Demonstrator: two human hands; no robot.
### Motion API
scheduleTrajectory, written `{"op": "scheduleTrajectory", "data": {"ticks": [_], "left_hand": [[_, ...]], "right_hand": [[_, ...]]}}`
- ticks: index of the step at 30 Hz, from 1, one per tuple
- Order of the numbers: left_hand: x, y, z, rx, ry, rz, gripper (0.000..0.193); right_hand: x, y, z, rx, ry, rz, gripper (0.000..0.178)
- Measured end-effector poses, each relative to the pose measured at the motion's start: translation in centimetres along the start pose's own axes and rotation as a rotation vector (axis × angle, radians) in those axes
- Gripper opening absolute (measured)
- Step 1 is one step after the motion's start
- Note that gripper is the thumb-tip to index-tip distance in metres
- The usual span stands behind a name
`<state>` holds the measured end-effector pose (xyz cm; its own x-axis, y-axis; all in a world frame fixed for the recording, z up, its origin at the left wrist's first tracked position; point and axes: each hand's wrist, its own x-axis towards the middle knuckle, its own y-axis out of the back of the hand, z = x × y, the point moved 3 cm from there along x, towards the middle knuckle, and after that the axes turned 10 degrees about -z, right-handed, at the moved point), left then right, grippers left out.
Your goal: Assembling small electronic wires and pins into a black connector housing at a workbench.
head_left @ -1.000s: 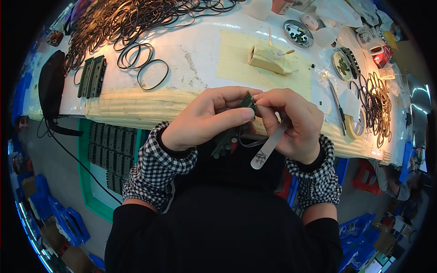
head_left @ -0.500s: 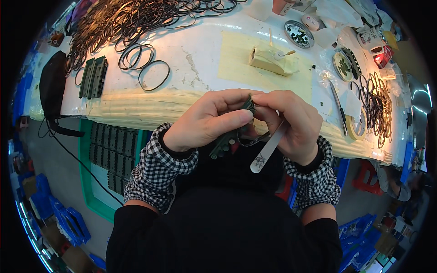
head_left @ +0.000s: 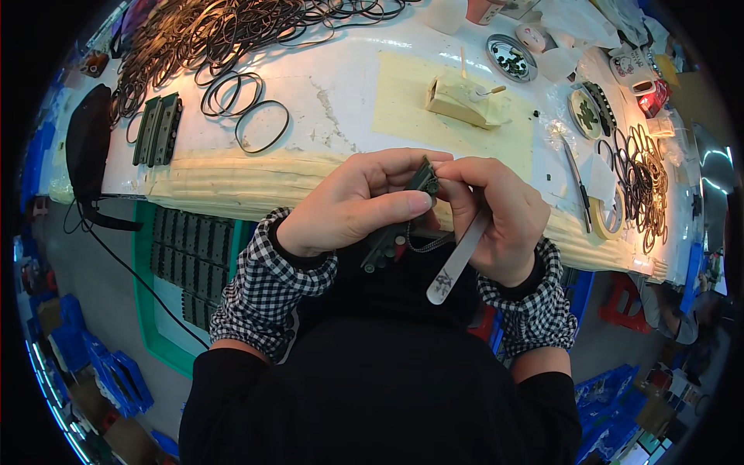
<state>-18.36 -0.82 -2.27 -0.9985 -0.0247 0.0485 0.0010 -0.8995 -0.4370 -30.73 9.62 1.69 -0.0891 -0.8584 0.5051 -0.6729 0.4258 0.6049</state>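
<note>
Above the near table edge, my left hand (head_left: 353,198) is closed around a dark green toy vehicle chassis (head_left: 379,252) with small round wheels. Its upper end pokes out between thumb and fingers. My right hand (head_left: 500,209) is closed too, its thumb and forefinger pinching at that upper end. Held in the same hand is a flat silver tool (head_left: 457,267) with a rounded, dark-marked end pointing down toward me; its other end is hidden. A thin dark ribbed band (head_left: 422,249) hangs in a loop below the fingers.
Black rubber loops (head_left: 225,39) heap at the far left, with more bands (head_left: 639,178) at the right. Finished-looking green chassis (head_left: 157,130) stand at left. A yellow block (head_left: 463,103), a round dish (head_left: 511,59), a pen-like tool (head_left: 575,182) and a tape roll (head_left: 612,221) lie around. A green crate (head_left: 147,310) sits below.
The chassis has tilted slightly, so more of its upper end shows between my fingers. The rounded end of the silver tool has dropped a little as my right hand turned.
</note>
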Motion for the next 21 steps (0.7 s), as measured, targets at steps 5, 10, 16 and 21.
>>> {"op": "scheduleTrajectory", "data": {"ticks": [5,10,16,21], "left_hand": [[-0.07,0.03,-0.14,-0.045,-0.014,0.016,0.049],[-0.09,0.18,-0.23,-0.071,0.000,0.012,0.048],[-0.11,-0.08,0.03,-0.063,-0.006,0.031,0.062],[-0.09,-0.04,0.00,-0.105,-0.016,0.070,0.059]], "right_hand": [[0.07,-0.14,0.08,-0.025,0.051,0.005,0.014],[0.09,-0.17,0.12,-0.014,0.037,0.013,0.013],[0.06,-0.16,-0.10,-0.025,0.050,0.003,0.013],[0.30,-0.32,0.17,-0.054,0.175,0.019,0.018]]}}
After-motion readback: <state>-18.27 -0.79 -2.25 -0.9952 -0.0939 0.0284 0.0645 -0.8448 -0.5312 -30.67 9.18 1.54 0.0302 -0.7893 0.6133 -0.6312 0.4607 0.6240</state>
